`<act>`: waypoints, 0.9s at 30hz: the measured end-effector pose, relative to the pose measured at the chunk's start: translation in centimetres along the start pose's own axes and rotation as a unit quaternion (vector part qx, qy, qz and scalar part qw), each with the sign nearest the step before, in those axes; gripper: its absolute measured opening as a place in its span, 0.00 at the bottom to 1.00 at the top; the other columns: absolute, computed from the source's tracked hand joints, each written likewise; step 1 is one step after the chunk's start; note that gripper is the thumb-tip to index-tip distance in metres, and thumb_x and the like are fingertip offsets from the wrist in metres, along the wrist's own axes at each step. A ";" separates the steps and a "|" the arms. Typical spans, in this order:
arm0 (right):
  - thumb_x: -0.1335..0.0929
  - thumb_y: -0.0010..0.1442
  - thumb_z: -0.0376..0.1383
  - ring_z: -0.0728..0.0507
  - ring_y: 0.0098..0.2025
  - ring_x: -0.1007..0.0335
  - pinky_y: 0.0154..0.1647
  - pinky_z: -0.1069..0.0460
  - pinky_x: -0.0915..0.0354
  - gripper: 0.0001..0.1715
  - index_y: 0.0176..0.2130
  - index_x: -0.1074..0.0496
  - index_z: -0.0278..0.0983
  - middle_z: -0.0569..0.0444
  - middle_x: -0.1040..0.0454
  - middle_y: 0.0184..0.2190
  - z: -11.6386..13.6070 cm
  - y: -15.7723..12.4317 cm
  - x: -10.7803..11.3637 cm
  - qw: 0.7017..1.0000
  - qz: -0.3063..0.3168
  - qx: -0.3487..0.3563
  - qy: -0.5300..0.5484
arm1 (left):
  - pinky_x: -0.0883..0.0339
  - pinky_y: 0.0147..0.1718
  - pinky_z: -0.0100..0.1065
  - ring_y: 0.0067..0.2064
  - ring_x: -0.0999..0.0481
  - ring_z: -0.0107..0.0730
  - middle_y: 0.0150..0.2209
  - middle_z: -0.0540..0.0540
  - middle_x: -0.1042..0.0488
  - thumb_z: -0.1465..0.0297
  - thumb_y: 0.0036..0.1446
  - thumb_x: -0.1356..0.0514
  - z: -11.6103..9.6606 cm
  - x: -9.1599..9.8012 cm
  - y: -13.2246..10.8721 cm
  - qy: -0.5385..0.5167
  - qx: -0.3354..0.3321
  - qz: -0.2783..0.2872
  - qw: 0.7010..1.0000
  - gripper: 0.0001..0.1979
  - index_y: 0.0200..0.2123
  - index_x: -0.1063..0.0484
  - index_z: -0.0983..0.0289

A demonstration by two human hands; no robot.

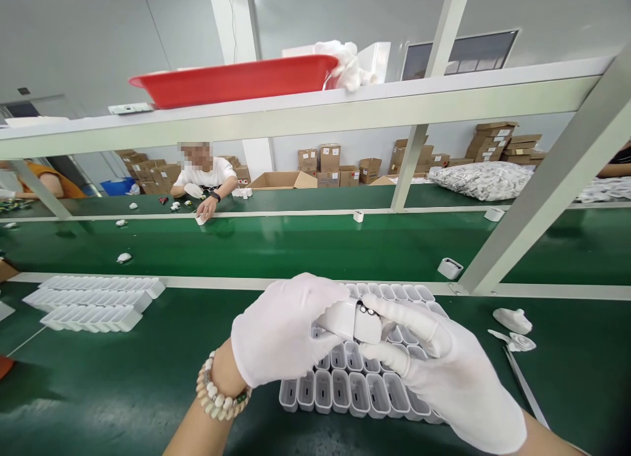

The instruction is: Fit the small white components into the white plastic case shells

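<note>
My left hand (290, 331), in a white glove, is closed around a small white plastic casing (340, 320). At the casing's right end, a white end piece (368, 326) with dark and shiny round details on top sits between the thumb and fingers of my right hand (438, 357), also gloved. A seam shows where the two parts meet; I cannot tell whether they are fully joined. Below both hands stand rows of open white casings (340, 390), each with a dark slot at its bottom. My gloves hide part of these rows.
More white casings (93, 301) stand in rows at left. Tweezers (526, 387) and crumpled white pieces (513, 321) lie at right. Beyond runs a green conveyor belt (296, 242) carrying a white unit (450, 268). A co-worker (211, 173) sits across it. A shelf post (537, 173) rises at right.
</note>
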State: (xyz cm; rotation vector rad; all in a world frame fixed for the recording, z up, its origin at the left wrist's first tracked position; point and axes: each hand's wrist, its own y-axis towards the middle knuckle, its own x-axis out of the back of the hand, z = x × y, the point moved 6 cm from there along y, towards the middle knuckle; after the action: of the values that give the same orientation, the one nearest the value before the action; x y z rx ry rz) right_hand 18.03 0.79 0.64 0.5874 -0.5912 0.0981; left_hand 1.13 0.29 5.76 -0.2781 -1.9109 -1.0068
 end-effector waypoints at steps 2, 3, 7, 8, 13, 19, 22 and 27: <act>0.25 0.52 0.47 0.39 0.37 0.20 0.39 0.46 0.20 0.26 0.51 0.24 0.53 0.58 0.18 0.39 -0.4 0.1 0.2 0.999 -0.026 -0.034 0.007 | 0.28 0.38 0.36 0.41 0.22 0.36 0.43 0.51 0.20 0.76 0.52 0.39 -0.2 0.0 0.1 -0.008 0.002 -0.008 1.000 0.17 0.46 0.30 0.60; 0.24 0.51 0.48 0.39 0.37 0.20 0.39 0.45 0.20 0.28 0.52 0.24 0.52 0.57 0.18 0.38 -0.7 0.1 0.2 0.997 -0.041 -0.055 0.019 | 0.28 0.38 0.36 0.41 0.22 0.36 0.43 0.51 0.20 0.76 0.52 0.39 -0.3 0.0 0.2 -0.011 0.004 -0.013 1.000 0.16 0.45 0.29 0.59; 0.23 0.49 0.48 0.38 0.38 0.20 0.37 0.45 0.20 0.26 0.48 0.23 0.47 0.55 0.18 0.37 -0.6 -0.1 0.0 0.994 -0.066 -0.048 0.069 | 0.28 0.37 0.34 0.39 0.21 0.34 0.41 0.49 0.20 0.75 0.52 0.37 -0.7 0.1 0.4 -0.029 -0.005 -0.031 0.999 0.15 0.43 0.29 0.58; 0.24 0.50 0.48 0.37 0.39 0.20 0.38 0.45 0.21 0.24 0.46 0.23 0.47 0.54 0.18 0.38 -0.4 -0.1 -0.1 0.995 -0.073 -0.021 0.064 | 0.28 0.37 0.35 0.39 0.21 0.34 0.41 0.49 0.20 0.75 0.52 0.37 -0.7 0.1 0.4 -0.034 -0.005 -0.039 0.999 0.15 0.44 0.29 0.58; 0.28 0.57 0.48 0.37 0.41 0.20 0.41 0.42 0.23 0.29 0.56 0.28 0.43 0.50 0.18 0.41 0.4 -0.5 -0.8 0.993 -0.089 0.070 0.031 | 0.26 0.40 0.36 0.40 0.20 0.36 0.40 0.51 0.21 0.68 0.54 0.33 -0.5 -1.0 0.2 -0.040 0.033 -0.094 0.994 0.17 0.46 0.30 0.58; 0.34 0.63 0.50 0.37 0.44 0.20 0.41 0.45 0.23 0.22 0.48 0.22 0.41 0.49 0.18 0.41 -0.9 1.0 -0.8 0.988 -0.016 -0.108 0.109 | 0.25 0.47 0.43 0.51 0.23 0.46 0.51 0.60 0.25 0.63 0.48 0.28 -0.9 -4.1 0.9 0.000 0.050 -0.001 0.999 0.38 0.59 0.38 0.61; 0.34 0.61 0.51 0.35 0.47 0.22 0.45 0.43 0.24 0.22 0.43 0.20 0.41 0.48 0.18 0.42 -0.9 1.4 -0.6 0.983 0.011 -0.118 0.139 | 0.25 0.45 0.43 0.50 0.23 0.46 0.53 0.60 0.27 0.59 0.46 0.28 -0.1 -4.5 1.3 -0.028 0.067 0.052 0.996 0.40 0.60 0.38 0.61; 0.33 0.60 0.52 0.33 0.50 0.23 0.52 0.40 0.27 0.24 0.46 0.21 0.40 0.48 0.19 0.45 -1.3 0.9 -1.6 0.982 0.088 -0.136 0.092 | 0.31 0.29 0.33 0.35 0.22 0.37 0.35 0.52 0.23 0.64 0.53 0.35 0.0 -4.8 1.9 -0.062 0.006 0.129 0.990 0.11 0.38 0.28 0.61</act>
State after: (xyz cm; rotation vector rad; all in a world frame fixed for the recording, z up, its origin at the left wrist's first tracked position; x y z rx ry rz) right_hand 17.12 2.38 -0.72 0.2557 -0.4664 0.2318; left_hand 4.82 2.47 2.88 -0.5773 -1.9321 -0.8197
